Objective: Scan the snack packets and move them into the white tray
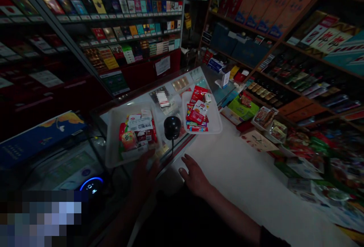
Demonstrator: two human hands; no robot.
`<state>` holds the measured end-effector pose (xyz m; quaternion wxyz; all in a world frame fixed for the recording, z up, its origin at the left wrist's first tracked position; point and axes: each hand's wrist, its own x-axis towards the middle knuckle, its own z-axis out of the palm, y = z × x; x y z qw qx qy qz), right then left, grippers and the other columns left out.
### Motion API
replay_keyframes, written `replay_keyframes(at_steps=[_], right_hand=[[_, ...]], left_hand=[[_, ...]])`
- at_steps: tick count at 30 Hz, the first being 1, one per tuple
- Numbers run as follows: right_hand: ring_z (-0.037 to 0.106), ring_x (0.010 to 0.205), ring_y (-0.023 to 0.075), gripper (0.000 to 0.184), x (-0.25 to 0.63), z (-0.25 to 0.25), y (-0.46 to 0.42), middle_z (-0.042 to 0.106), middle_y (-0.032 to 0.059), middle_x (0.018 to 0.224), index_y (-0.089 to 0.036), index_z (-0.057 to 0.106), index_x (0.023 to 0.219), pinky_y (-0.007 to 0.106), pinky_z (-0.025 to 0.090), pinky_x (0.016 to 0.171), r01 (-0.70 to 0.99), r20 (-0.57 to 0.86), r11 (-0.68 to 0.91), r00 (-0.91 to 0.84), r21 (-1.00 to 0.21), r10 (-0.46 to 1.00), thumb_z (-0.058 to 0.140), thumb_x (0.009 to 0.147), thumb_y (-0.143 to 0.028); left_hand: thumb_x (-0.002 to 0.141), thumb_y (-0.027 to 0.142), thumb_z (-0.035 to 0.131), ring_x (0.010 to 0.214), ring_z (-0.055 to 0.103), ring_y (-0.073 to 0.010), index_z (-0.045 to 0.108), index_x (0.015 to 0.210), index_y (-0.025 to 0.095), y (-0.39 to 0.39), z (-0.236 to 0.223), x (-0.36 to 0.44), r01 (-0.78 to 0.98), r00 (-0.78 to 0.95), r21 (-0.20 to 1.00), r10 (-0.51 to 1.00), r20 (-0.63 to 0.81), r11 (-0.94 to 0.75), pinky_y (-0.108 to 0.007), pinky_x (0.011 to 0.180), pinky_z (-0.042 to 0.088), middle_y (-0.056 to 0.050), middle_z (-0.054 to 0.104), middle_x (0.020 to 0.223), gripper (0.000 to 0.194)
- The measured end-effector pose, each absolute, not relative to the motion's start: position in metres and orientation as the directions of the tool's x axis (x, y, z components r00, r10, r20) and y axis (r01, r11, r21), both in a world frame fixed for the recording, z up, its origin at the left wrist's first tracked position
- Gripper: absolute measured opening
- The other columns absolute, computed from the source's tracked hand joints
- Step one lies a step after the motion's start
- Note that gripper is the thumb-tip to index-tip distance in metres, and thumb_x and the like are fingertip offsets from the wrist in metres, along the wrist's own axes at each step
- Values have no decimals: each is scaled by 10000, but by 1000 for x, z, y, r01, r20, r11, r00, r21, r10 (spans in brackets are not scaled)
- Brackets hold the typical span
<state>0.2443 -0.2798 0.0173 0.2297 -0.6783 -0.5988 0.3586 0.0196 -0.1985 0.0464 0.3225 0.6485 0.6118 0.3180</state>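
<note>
My right hand (195,175) hangs over the counter's front edge, fingers apart and holding nothing. My left hand (145,171) is in shadow beside the near corner of a translucent plastic bin (111,137); its fingers look stretched out and apart, with nothing seen in them. Whether it touches the bin I cannot tell. Several packaged snacks (139,124) lie in that bin. Between the bins stands a black desktop scanner (172,127) with a cable running toward me. A second white bin (216,120) holds several red and white snack packets (199,111).
The glass counter (133,97) runs away from me. Left are a blue box (42,137) and a device with a glowing blue ring (91,186). Shelves of small packs (136,6) stand behind. Boxes, bottles and bagged goods (304,141) crowd the right side, past the pale floor (227,163).
</note>
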Motion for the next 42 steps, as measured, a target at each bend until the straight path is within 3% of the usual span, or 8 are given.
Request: replay_keyframes(at_steps=[8,17,21,24,26,28,32,42], right_hand=[[445,1521,337,595,317,20,-272,451,221,1635,-113,551,1526,563,363,1266,630,-234,-128,-88,-766,968,574,1002,-396],[603,1376,308,476,367,41,-240,650,186,1455,-145,657,1409,527,466,1191,608,-96,-49,-45,-793,994,592,986,-356],[671,1265,272,383,400,56,-206,728,153,1334,-170,717,1316,449,505,1140,686,1,-53,79,-726,997,591,994,-335],[695,1192,257,344,428,65,-168,746,131,1292,-181,739,1277,393,521,1083,814,-50,-135,130,-565,990,554,1011,-301],[695,1189,255,333,442,67,-141,754,116,1276,-209,749,1264,363,524,1049,886,-146,-179,128,-428,981,543,1009,-266],[703,1176,274,322,449,66,-119,754,123,1276,-222,759,1246,359,540,997,927,-258,-218,139,-305,956,559,999,-274],[724,1136,298,341,450,55,-91,759,179,1232,-176,764,1217,353,561,920,963,-400,-206,122,-173,908,507,1025,-291],[718,1173,336,330,447,20,-65,741,238,1243,-119,748,1238,373,570,923,982,-468,-86,-3,-167,884,571,999,-262]], left_hand=[[942,527,560,1237,691,-316,698,1260,218,-230,49,74,594,-11,799,995,-102,89,-471,1073,562,-107,735,1324,464],[959,478,562,1099,744,-268,748,1173,243,-221,42,136,563,168,825,974,-155,34,-441,1001,589,-81,786,1194,368],[966,463,568,1055,754,-241,761,1115,245,-187,64,167,558,201,830,972,-123,-10,-382,959,595,-57,798,1142,327],[991,432,533,992,756,-217,742,1160,226,-148,84,195,595,262,801,958,-114,-68,-351,911,597,-65,791,1161,338],[1013,361,480,1033,747,-216,732,1177,197,-120,89,213,643,355,746,931,-89,-174,-350,948,581,-88,780,1189,342],[1004,293,480,1083,732,-243,728,1172,158,-95,88,229,743,450,593,888,-98,-311,-379,1008,556,-125,770,1194,328],[980,172,475,1110,724,-290,725,1147,111,-63,69,254,797,598,294,753,-272,-527,-396,983,558,-196,748,1179,306],[957,241,584,1058,739,-359,769,1087,109,-28,33,280,866,499,203,761,-415,-457,-423,925,558,-242,761,1112,263]])
